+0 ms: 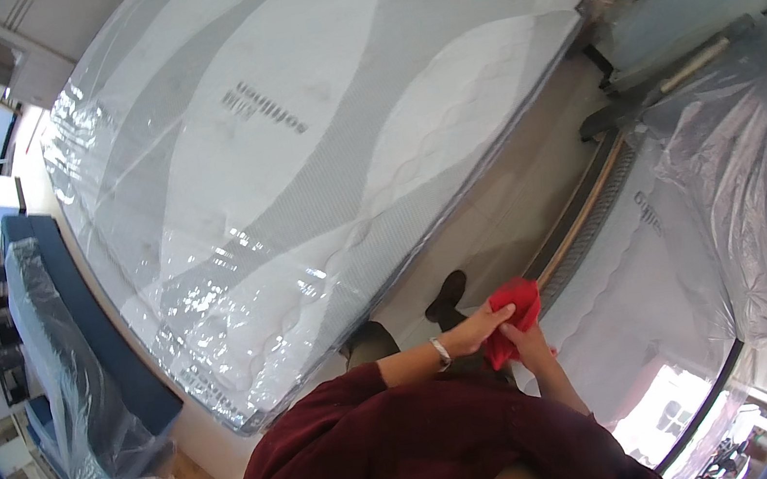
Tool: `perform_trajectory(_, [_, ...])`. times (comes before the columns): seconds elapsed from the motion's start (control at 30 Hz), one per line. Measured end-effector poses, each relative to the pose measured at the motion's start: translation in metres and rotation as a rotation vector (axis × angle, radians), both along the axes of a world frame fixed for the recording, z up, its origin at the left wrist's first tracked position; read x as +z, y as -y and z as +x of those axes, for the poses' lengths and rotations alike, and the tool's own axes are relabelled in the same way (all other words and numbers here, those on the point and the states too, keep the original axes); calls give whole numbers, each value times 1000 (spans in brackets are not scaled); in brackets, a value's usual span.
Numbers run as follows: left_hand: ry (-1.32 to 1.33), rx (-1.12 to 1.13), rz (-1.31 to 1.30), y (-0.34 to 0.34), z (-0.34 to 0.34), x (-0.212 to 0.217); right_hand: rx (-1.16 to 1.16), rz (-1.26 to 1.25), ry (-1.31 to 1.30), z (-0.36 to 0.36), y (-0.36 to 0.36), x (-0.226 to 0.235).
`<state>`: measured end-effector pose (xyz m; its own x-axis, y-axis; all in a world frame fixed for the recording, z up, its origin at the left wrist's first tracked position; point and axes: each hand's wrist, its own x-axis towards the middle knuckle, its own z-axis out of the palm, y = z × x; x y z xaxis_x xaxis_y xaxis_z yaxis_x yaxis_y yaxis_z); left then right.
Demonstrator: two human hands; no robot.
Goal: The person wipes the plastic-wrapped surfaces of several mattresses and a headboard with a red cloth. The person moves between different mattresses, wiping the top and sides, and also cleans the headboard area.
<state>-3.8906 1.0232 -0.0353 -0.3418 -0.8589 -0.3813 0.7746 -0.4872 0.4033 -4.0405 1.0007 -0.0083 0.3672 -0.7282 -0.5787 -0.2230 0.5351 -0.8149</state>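
Right now, both your hands are on the bunched red cloth (517, 296), held in front of you above the gap between the two wrapped mattresses. Your left hand (480, 326) has its fingers closed on one side, with the thumb lying across the front. Your right hand (534, 346) has its fingers clamped lower down on the same bundle; their undersides are hidden, so you cannot tell how much material each one really holds.

That shared grip looks like the weak point. Should one hand let go before the other has a good fold, the loose part could slip out and drop to the floor (532, 181), near your dark shoe (448, 295). Because the cloth is crumpled, a pull from one side could also open it suddenly, and anything folded inside, which you cannot see from this view, could fall.

Watch your right side too. The wooden strip (592, 198) runs close beyond your hands, and a trailing corner might snag on its edge. Farther right, the loose plastic sheet (733, 141) lies in slack folds over the smaller mattress (620, 280), where a swinging elbow could catch and tear it. On your left, the large mattress (297, 183) leaves you little room to step, so turning quickly could knock your leg against its corner.
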Motion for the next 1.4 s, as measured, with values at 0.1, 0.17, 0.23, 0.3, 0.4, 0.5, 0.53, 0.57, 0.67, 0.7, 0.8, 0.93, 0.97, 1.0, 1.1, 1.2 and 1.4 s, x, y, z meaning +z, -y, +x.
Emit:
perform_trajectory(0.1, [166,74,184,41,38,10,-214,47,201,28,85,10])
perform_trajectory(0.17, [587,345,117,50,68,-17,-222,-13,213,36,141,-11])
perform_trajectory(0.23, [668,732,264,50,104,-34,-61,-430,-12,61,178,-51])
perform_trajectory(0.3, [682,1037,578,41,145,-48,415,-1019,-262,132,193,-23])
perform_trajectory(0.4, [595,1259,728,10,200,-80,945,-1286,319,215,201,-58])
perform_trajectory(0.5, [566,1363,856,4,220,-89,1338,-1288,332,234,218,-113])
perform_trajectory(0.53, [569,1348,882,13,226,-95,1376,-1271,367,231,236,-129])
perform_trajectory(0.57, [555,1365,898,30,232,-98,1419,-1240,432,232,254,-142])
perform_trajectory(0.67, [549,1307,977,71,219,-95,1230,-1189,283,208,379,-158])
perform_trajectory(0.7, [575,1245,978,90,217,-97,919,-1240,280,180,437,-178])
perform_trajectory(0.8, [616,1075,1015,159,212,-104,420,-1167,-850,75,614,-185])
perform_trajectory(0.93, [1094,850,987,204,199,-155,-100,-591,-1336,18,730,-114])
perform_trajectory(0.97, [1355,736,907,221,195,-154,-120,-700,-1293,25,729,-112])
perform_trajectory(1.0, [1606,593,815,245,191,-151,-135,-800,-1251,31,728,-111])
perform_trajectory(1.1, [1782,239,907,306,169,-162,217,-1134,-642,120,654,-151])
perform_trajectory(1.2, [1972,304,854,327,147,-171,801,-1270,221,248,541,-148])
perform_trajectory(1.4, [1783,171,955,324,146,-151,1320,-1585,231,358,551,-171])
